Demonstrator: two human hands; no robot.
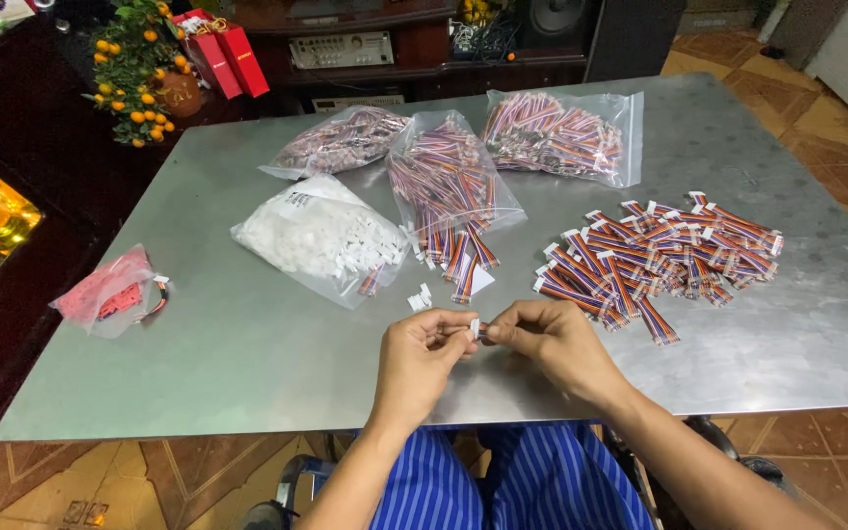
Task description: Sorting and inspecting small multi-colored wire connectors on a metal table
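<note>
head view: the left hand (422,345) and the right hand (545,339) meet over the near edge of the metal table (247,344), fingers closed together on a small white connector (475,327). a pile of striped ribbon cables (660,257) lies to the right, a bag of white connectors (321,236) far left.

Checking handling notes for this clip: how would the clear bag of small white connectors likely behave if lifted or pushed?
The bag of white connectors looks floppy: thin film slumped flat on the metal table. Loose pieces would probably shift inside. Its open end may spill some; a few white pieces lie outside.
</note>
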